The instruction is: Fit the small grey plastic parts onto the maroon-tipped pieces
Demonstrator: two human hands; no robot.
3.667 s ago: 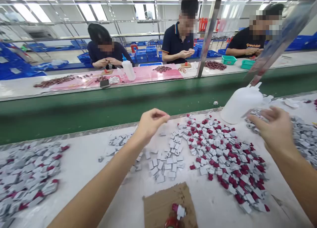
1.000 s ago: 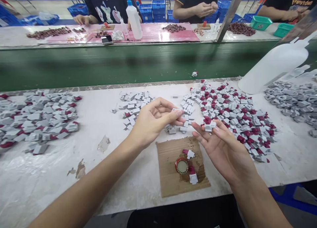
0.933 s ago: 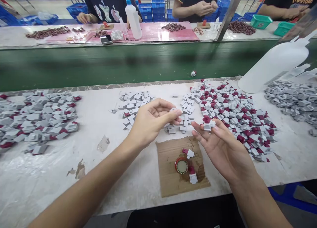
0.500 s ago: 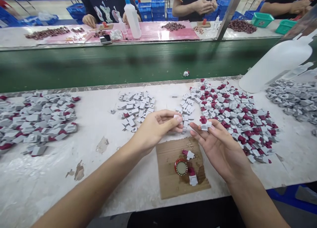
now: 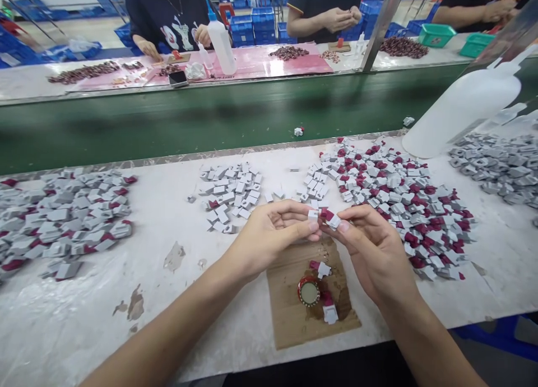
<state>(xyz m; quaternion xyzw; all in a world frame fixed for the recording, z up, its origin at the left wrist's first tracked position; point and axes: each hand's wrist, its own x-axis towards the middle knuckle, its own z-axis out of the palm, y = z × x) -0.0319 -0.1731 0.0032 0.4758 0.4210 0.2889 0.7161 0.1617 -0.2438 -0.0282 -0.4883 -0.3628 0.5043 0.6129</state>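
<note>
Between thumb and fingers my left hand (image 5: 273, 230) pinches a small grey plastic block (image 5: 313, 214). My right hand (image 5: 372, 244) grips a grey and maroon plastic piece (image 5: 330, 217), its maroon end turned toward the block. The two parts are close together above the cardboard; fingers partly hide where they may touch. On the cardboard (image 5: 290, 320) below lie a bottle cap (image 5: 309, 292), inner side up, and two more grey and maroon pieces, one above the cap (image 5: 323, 269) and one beneath it (image 5: 330, 311).
Piles of grey blocks (image 5: 231, 194) and maroon-grey pieces (image 5: 403, 196) surround the hands; another pile (image 5: 84, 213) lies left. A large white bottle (image 5: 462, 112) leans at right. Beyond runs a green conveyor belt (image 5: 189, 118), with co-workers (image 5: 323, 17) seated across it.
My hands have come together, bringing the grey block and the maroon-grey piece close. The maroon end has turned from upward to leftward. A loose piece on the belt has shifted left.
</note>
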